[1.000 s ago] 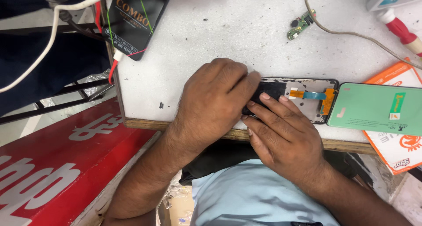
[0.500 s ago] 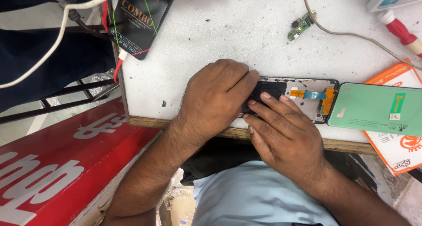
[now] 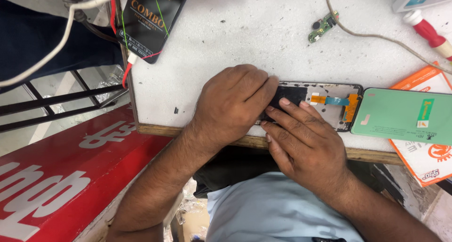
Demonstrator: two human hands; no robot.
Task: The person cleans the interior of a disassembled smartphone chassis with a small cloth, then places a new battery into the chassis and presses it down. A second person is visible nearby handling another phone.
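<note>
Nearest the body, at the front edge of the white table (image 3: 226, 49), an opened phone frame (image 3: 329, 103) is pinned under both hands, its long axis lying left to right along that edge. Its left end is covered by the left hand (image 3: 230, 103), laid flat with fingers together, while the right hand (image 3: 303, 145) presses its fingertips on the dark part beside it, clamped on nothing. Just right of the frame a green panel (image 3: 400, 116) is seen; farther back lie a small circuit board (image 3: 324, 26) and a red-handled tool (image 3: 428, 31).
</note>
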